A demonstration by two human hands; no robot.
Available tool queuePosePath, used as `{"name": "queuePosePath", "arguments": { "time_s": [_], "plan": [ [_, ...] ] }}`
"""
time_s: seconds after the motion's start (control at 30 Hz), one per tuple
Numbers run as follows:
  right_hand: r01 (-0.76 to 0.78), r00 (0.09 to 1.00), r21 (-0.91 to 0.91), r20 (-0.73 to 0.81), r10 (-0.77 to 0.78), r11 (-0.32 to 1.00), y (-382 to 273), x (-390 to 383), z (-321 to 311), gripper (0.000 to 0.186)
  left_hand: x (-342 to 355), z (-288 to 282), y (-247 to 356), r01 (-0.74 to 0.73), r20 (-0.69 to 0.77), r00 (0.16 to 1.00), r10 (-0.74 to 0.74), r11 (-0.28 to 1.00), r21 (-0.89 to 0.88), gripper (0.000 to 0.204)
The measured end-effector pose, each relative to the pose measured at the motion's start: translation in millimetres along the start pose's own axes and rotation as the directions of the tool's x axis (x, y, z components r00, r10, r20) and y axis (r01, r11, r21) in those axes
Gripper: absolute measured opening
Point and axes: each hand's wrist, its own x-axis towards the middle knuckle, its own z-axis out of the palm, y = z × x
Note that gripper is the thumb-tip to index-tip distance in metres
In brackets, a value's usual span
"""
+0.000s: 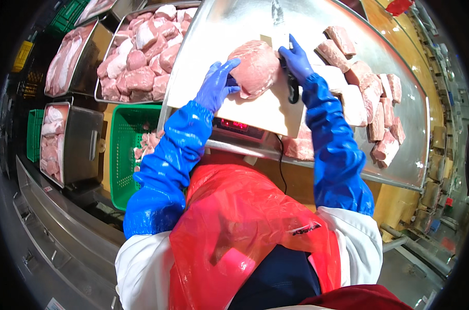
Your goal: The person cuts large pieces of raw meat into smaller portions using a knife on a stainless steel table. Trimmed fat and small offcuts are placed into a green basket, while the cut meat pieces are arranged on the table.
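A slip of the blade toward the left hand (216,85) was judged the chief risk, since that gloved hand was laid flat against the near side of the pork piece (255,68), close to the cutting line; wet gloves and a slick cutting board (265,111) would have been the likely cause; a shift of the board on the scale (240,127) beneath it was judged a lesser hazard; the right hand (296,61) was closed around the dark handle of a knife (282,39), the blade pointed away and set at the far edge of the meat; the left hand was open, fingers spread, clamped on nothing; the pork piece was recorded as a rounded, boneless, pale pink lump with a paler fat rim, lying on the white board at the middle of the steel counter (224,31); cut portions (371,98) were heaped to the right; a tray of raw pieces (141,57) stood to the left; a green crate (128,150) sat below.
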Motion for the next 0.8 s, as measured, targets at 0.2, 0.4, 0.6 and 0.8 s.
{"name": "queuePosePath", "arguments": {
  "time_s": [0.2, 0.4, 0.6, 0.8],
  "plan": [
    [0.160, 0.987, 0.266, -0.075, -0.145, 0.951, -9, -5, 63, 0.075, 59, -48, 12, 0.343, -0.073, 0.922, -0.380, 0.890, -0.301, 0.042],
    [0.103, 0.988, 0.282, -0.139, -0.066, 0.954, -9, -62, 39, 0.071, 16, 0, 69, -0.524, 0.339, 0.838, 0.426, 0.460, 0.716, 0.021],
    [0.083, 0.979, 0.153, -0.200, -0.052, 0.985, -5, -115, 17, 0.069, -63, -17, 16, -0.213, -0.046, 0.937, 0.346, 0.670, 0.711, 0.030],
    [0.086, 0.987, -0.154, -0.122, -0.106, 0.984, -20, -118, 62, 0.066, -23, -37, 22, -0.004, -0.153, 0.974, 0.169, 0.683, 0.730, 0.024]
  ]
}}
